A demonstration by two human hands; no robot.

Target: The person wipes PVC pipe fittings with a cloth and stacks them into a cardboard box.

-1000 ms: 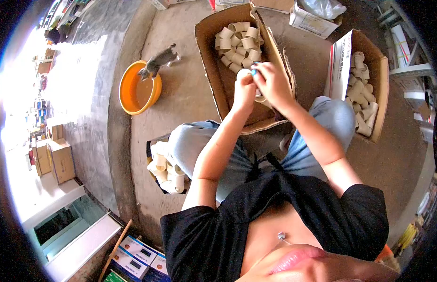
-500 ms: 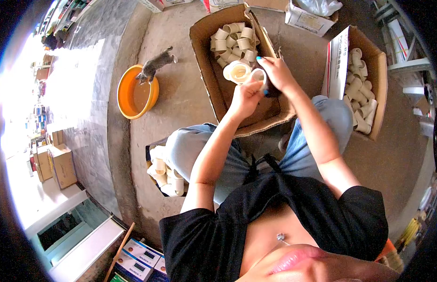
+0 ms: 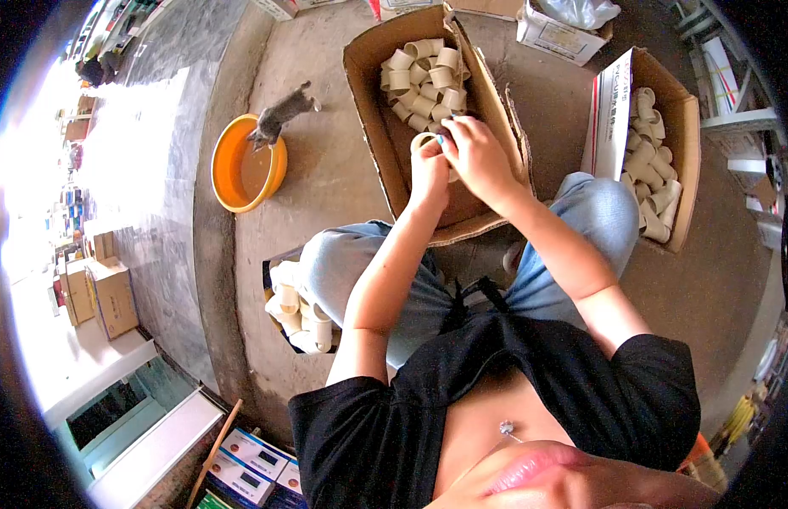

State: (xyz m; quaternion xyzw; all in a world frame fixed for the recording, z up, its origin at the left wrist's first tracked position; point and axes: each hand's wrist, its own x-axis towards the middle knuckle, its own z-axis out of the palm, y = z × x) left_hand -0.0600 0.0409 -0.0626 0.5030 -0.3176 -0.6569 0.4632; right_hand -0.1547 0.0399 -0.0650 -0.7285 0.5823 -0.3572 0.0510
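My left hand (image 3: 430, 176) is closed round a cream plastic pipe fitting (image 3: 423, 141), whose round rim shows above the fingers. My right hand (image 3: 480, 161) is closed against the same fitting from the other side, its blue-nailed fingers bent over it. Most of the fitting is hidden by the hands. Both hands are over the near part of an open cardboard box (image 3: 373, 140). Beyond them, a heap of similar cream pipe fittings (image 3: 424, 103) lies at the box's far end.
To the right stands another cardboard box (image 3: 685, 161) of cream fittings. More fittings (image 3: 305, 318) lie beside my left knee. A grey cat (image 3: 279, 117) leans over an orange basin (image 3: 282, 174) at left. A white carton (image 3: 553, 36) with plastic bags stands at the back.
My hands have come closer together and shifted slightly left. The fitting with the wide pale opening is now mostly covered by them. The dark patch below my right hand no longer shows.
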